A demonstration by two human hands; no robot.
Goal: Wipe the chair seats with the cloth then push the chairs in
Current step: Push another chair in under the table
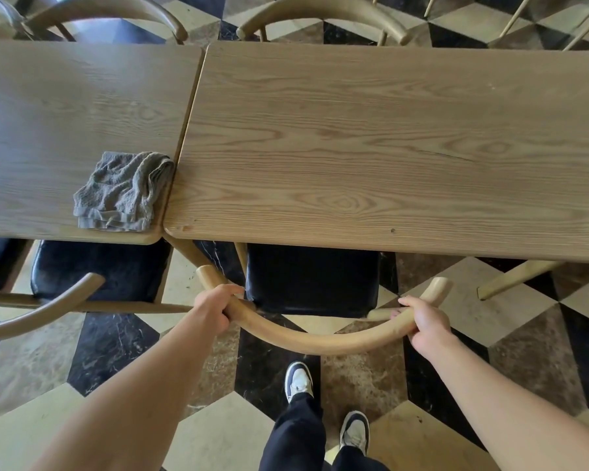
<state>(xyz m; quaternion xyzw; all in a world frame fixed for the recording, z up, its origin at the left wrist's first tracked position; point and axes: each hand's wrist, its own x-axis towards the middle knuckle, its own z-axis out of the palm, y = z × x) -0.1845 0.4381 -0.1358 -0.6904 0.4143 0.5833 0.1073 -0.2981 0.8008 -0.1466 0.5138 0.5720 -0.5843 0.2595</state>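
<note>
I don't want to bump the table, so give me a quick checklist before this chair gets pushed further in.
1. Both hands grip the curved backrest: left hand, right hand: ok.
2. Black seat lined up under the right table: ok.
3. Cloth off the seat, lying on the left table: ok.
4. Seat wiped: cannot tell.
5. Backrest tips clear the table edge: cannot tell.

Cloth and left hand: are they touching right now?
Apart. The head view shows the cloth lying on the table, while the left hand grips the chair's backrest.
</note>
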